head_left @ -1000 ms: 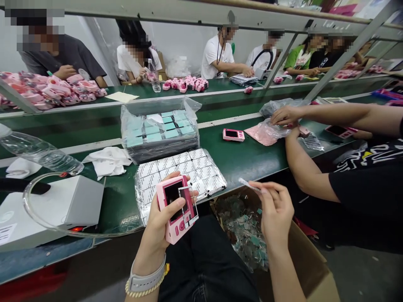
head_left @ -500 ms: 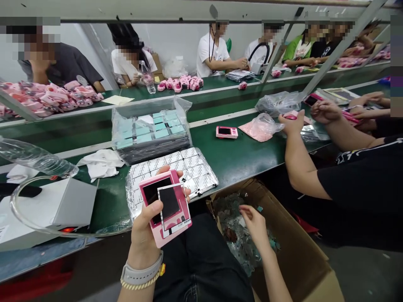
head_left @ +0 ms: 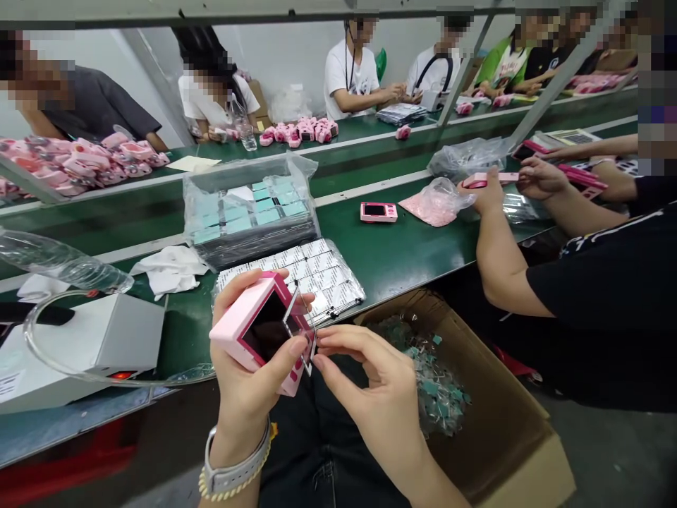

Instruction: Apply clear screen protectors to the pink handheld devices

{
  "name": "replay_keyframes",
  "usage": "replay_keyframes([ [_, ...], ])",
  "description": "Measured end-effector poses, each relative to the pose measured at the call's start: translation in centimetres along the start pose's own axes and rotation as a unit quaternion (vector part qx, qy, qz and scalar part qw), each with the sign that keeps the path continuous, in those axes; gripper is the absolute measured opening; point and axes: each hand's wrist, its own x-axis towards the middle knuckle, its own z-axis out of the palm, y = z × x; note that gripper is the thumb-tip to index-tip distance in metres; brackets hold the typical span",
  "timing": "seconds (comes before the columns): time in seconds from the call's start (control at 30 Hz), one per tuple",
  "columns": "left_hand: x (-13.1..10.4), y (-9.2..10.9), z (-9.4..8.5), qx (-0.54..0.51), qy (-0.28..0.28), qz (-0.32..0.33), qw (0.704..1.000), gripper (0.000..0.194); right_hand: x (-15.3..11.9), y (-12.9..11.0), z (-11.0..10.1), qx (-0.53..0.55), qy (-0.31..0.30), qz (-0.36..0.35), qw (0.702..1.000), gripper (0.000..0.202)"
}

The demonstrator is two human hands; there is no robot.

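Note:
My left hand [head_left: 240, 384] is wrapped round a pink handheld device [head_left: 230, 331] with a dark screen, tilted above my lap. A thin clear panel with a white and black border [head_left: 299, 319] stands at an angle over the device's face, with my left thumb close against it. From the right, my right hand [head_left: 378, 384] pinches the panel's lower edge between thumb and fingertips. Just behind the device lies a stack of silvery printed sheets [head_left: 333, 271], partly covered by my left hand.
Behind the sheets stands a plastic-lined stack of blue-green pieces [head_left: 254, 212]. Another pink device [head_left: 379, 212] lies on the green bench. A grey machine [head_left: 106, 346] with a tube is at left. Below right, a cardboard box [head_left: 497, 416] holds film scraps. A co-worker's arms [head_left: 502, 268] reach in.
My right hand has come up from over the cardboard box to the panel's edge. The left hand has turned the device, and the panel now stands at a steeper angle to it.

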Motion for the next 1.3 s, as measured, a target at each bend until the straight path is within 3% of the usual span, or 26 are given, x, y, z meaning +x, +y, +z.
replay_keyframes([
  [0.17, -0.2, -0.3, 0.4, -0.006, 0.009, 0.020, 1.000, 0.059, -0.3, 0.4, 0.3, 0.051, -0.008, 0.028, 0.998, 0.014],
  [0.33, -0.1, -0.8, -0.4, -0.013, -0.020, 0.017, 1.000, 0.062, 0.1, 0.5, 0.3, 0.067, -0.018, 0.033, 0.997, 0.016],
  [0.57, -0.3, -0.5, 0.3, -0.019, 0.020, 0.001, 1.000, 0.060, 0.2, 0.7, 0.4, 0.081, -0.038, 0.036, 0.995, 0.020],
  [0.9, -0.4, -1.1, -0.9, -0.002, -0.020, 0.004, 1.000, 0.064, 0.5, 1.1, 1.0, 0.071, -0.012, 0.020, 0.997, 0.030],
  [1.17, 0.0, -1.6, -1.5, 0.012, -0.029, 0.013, 0.999, 0.064, 0.1, 1.3, 1.6, 0.015, 0.008, -0.017, 1.000, 0.033],
  [1.3, 0.1, -1.6, -1.9, 0.011, -0.024, -0.002, 1.000, 0.061, 0.2, 1.8, 1.5, 0.017, 0.020, 0.000, 1.000, 0.031],
])
